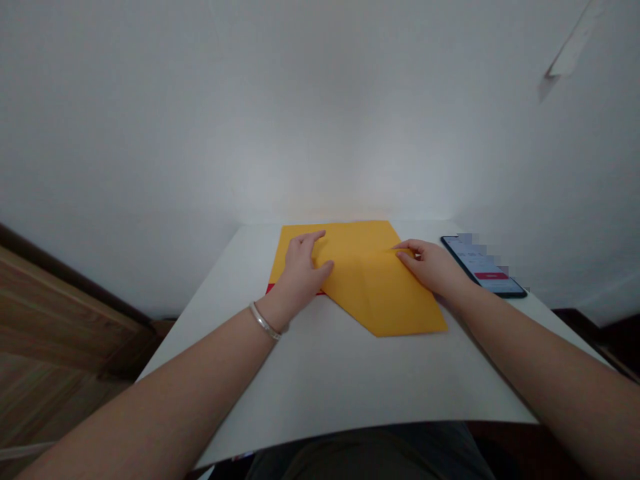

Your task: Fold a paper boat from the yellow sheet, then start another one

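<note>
Folded yellow paper [373, 287], matte and angular, is lying on the white table [350, 380], with a red edge [270, 289] showing at its near left corner. My left hand [303, 267] is pressing on the sheet with fingers open, a smooth metal bangle [265, 321] circling the wrist. My right hand [430, 267] is curving its fingers [407, 253] along a crease, though whether they grip it I cannot tell, beside a smartphone [483, 267].

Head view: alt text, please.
The left hand and right hand rest on folded yellow paper on a white table, with a red edge showing beneath it. A silver bangle circles the left wrist; a smartphone lies right of the paper.
</note>
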The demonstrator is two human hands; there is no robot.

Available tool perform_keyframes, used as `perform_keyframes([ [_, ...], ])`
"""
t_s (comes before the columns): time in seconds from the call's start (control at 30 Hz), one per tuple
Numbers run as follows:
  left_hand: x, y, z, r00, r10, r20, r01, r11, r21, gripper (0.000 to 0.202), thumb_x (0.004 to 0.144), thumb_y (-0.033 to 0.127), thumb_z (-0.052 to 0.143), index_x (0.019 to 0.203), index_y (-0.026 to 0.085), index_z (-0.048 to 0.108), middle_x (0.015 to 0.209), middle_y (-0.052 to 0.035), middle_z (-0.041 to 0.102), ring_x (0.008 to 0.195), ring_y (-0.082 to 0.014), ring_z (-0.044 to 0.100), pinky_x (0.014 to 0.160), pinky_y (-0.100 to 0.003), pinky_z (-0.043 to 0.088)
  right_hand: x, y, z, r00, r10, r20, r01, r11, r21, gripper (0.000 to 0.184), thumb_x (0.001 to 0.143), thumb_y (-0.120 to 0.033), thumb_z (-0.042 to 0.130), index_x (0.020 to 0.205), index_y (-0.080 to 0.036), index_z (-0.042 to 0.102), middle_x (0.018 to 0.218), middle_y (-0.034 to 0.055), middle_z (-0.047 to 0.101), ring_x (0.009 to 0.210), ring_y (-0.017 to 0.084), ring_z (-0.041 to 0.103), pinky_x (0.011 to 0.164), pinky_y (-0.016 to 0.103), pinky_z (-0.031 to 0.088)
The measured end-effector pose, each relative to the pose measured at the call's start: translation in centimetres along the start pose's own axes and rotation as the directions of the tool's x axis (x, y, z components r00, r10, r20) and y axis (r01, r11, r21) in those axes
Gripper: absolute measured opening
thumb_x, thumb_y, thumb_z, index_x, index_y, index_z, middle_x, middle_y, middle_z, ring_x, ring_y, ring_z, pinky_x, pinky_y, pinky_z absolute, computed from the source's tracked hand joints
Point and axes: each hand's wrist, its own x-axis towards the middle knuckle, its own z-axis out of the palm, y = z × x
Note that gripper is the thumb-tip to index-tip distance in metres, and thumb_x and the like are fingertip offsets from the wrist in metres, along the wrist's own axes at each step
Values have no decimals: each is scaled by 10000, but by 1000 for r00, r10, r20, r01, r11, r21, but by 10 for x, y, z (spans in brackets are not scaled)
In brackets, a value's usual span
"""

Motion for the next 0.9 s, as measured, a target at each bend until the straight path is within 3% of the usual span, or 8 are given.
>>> perform_keyframes([
  [0.1,-4,5,-4,957,260,128,-283,937,207,389,797,208,572,1183,161,595,1290,-122,510,1268,-288,387,1097,-495,279,0,-1,1,1000,7,-2,-7,1000,-11,248,823,-334,510,962,-247,696,952,49,716,800,222,633,745,373,474],
  [0.2,-10,12,-6,836,416,356,-504,840,202,401,859,275,535,1255,214,555,1358,-78,502,1343,-281,314,1119,-500,239,1,1,3,1000,5,-20,-5,1000,-2,257,822,-339,513,984,-250,691,980,51,709,812,223,628,758,381,475],
  [0.27,-13,15,-6,782,432,449,-562,801,207,463,877,357,522,1323,236,493,1415,-72,452,1373,-293,272,1122,-536,198,3,2,5,999,8,-43,-8,1000,15,264,822,-339,513,999,-247,686,985,54,705,824,223,624,760,382,478],
  [0.47,-20,12,-4,693,396,602,-629,741,236,590,899,503,447,1432,274,338,1519,-87,285,1394,-298,244,1120,-503,193,2,0,8,995,37,-96,-32,998,50,347,815,-371,531,1124,-244,625,993,68,683,720,193,614,692,362,500],
  [0.57,-21,10,-3,699,352,623,-616,739,273,591,914,521,402,1443,274,313,1527,-111,257,1388,-310,256,1110,-508,201,0,-4,10,993,44,-113,-25,985,169,432,811,-381,531,1225,-257,544,1058,68,655,688,176,620,634,338,510],
  [0.7,-22,7,0,745,324,583,-586,737,338,562,927,504,376,1433,264,334,1519,-110,277,1392,-310,239,1106,-547,167,-4,-8,12,991,84,-108,-35,918,395,468,783,-354,543,1242,-278,495,1225,69,582,637,144,622,567,308,513],
  [0.83,-21,5,3,779,307,546,-556,741,377,514,942,419,364,1429,254,344,1509,-100,303,1389,-297,245,1111,-541,161,-6,-10,13,989,145,-15,-118,857,502,475,760,-250,482,1232,-300,502,1124,55,645,561,124,589,469,256,464],
  [0.9,-20,4,3,782,298,547,-548,747,377,498,952,395,338,1429,252,345,1502,-98,319,1379,-291,270,1111,-534,170,-5,-9,13,991,133,-14,-109,859,501,482,736,-196,455,1199,-308,524,1179,51,627,585,127,602,470,258,464],
])
